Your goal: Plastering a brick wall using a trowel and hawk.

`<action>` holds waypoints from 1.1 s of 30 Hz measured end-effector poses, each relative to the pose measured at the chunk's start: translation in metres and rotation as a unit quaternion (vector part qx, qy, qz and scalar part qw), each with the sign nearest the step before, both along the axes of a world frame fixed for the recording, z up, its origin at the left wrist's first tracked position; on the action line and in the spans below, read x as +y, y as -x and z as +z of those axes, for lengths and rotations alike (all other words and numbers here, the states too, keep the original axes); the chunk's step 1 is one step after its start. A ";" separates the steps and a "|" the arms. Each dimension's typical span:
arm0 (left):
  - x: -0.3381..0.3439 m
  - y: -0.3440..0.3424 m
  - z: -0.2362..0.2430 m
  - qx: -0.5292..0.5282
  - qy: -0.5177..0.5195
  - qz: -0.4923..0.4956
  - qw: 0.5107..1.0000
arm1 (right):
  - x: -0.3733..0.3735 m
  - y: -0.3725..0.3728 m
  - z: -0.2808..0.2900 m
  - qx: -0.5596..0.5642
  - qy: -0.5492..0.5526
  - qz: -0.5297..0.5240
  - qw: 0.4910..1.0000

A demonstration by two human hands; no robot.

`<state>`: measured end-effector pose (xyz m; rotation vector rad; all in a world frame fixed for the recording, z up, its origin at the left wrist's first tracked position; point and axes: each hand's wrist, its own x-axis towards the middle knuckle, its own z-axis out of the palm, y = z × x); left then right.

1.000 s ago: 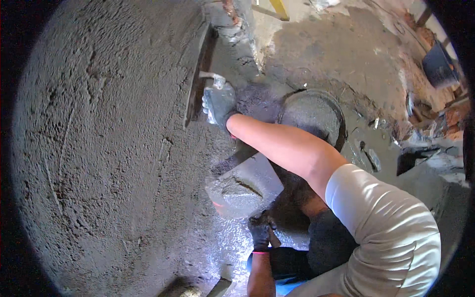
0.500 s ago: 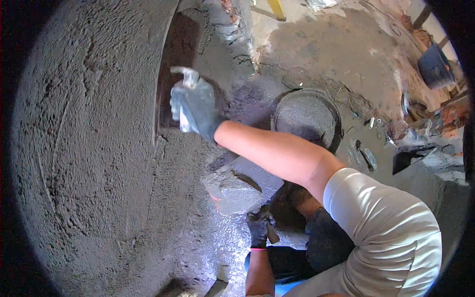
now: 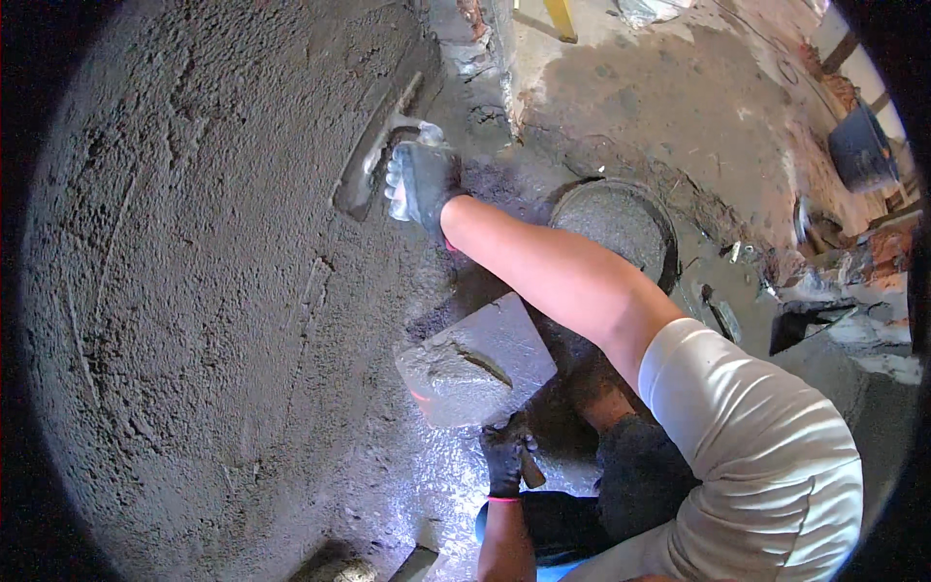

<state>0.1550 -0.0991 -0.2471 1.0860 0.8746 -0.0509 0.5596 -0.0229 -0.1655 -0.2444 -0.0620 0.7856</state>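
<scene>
My right hand (image 3: 424, 186), in a grey glove, grips the handle of a plastering trowel (image 3: 367, 160). The trowel's long blade is tilted against the wet grey mortar wall (image 3: 194, 272). Below it, my left hand (image 3: 504, 461), in a dark glove, is closed at the near corner of a flat square hawk (image 3: 524, 339). Grey mortar (image 3: 451, 373) lies heaped on the hawk's left part. A short brownish handle (image 3: 531, 472) sticks out beside my left fingers; whether it belongs to the hawk, I cannot tell.
A round tub (image 3: 669, 238) of grey mortar stands beyond my right forearm. Right of it, a small tool (image 3: 722, 315) lies on the wet ground. A black bucket (image 3: 861, 147) is at the far right, near rubble (image 3: 887, 252). A yellow bar (image 3: 560, 19) shows at the top.
My right hand has moved slightly right and down, and the trowel has turned so its blade now slants. My left hand and the hawk have hardly moved.
</scene>
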 end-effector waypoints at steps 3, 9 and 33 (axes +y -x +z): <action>-0.005 -0.001 -0.001 0.025 0.024 0.002 0.999 | -0.002 -0.017 0.014 0.036 0.000 0.000 0.999; -0.013 -0.011 0.015 0.006 -0.023 -0.035 0.999 | -0.014 0.001 0.090 0.003 0.029 -0.071 0.997; 0.012 -0.170 0.000 -0.007 -0.190 -0.242 0.951 | -0.269 0.147 -0.005 -0.505 0.396 -0.117 0.758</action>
